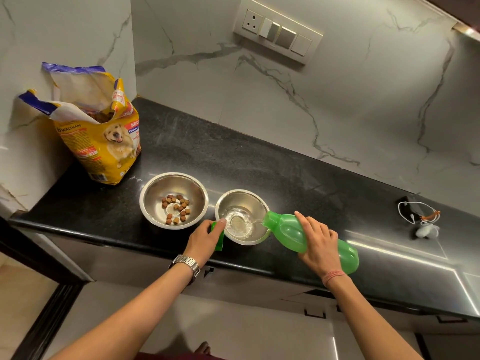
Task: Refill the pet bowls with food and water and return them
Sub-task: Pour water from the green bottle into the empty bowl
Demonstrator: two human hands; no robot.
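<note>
Two steel bowls stand on the black counter (233, 157). The left bowl (155, 193) holds several brown kibble pieces. Water streams into the right bowl (249, 198) from a green plastic bottle (291, 235), which my right hand (318, 245) grips around its middle and tips on its side with the mouth over the rim. My left hand (205, 239) holds the green bottle cap (220, 242), with the thumb touching the near left rim of the water bowl. An open yellow dog food bag (104, 141) stands upright in the back left corner.
A black charger with a white cable (418, 214) lies on the counter at the right. A switch and socket panel (278, 29) sits on the marble wall above. The counter's front edge runs just below both hands, with cabinet fronts underneath.
</note>
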